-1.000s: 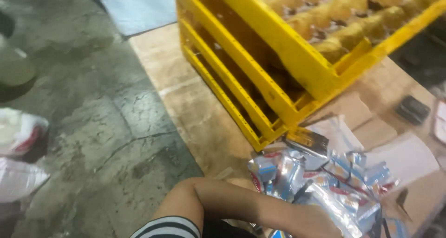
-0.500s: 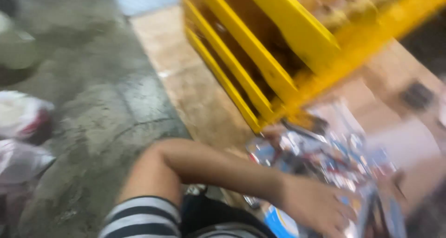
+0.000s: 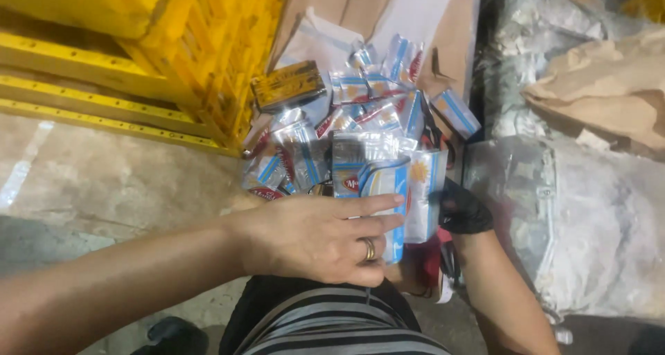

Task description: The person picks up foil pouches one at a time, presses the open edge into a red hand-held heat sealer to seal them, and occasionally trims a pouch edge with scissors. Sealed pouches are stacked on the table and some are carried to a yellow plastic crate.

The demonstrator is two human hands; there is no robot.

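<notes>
Yellow crates at 10 o'clock, brown paper bag at 2, clear plastic bags at 3, cardboard at 12.

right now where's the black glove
In the head view, right of centre: the black glove is on the right hand, touching the right edge of the blue-and-white packet under the left hand.

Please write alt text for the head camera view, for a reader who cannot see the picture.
Seen from above, a person's bare left hand with a ring and black-gloved right hand hold a stack of blue and white foil packets. More packets lie on brown cardboard, with yellow plastic crates to the left and clear plastic bags to the right.
</notes>
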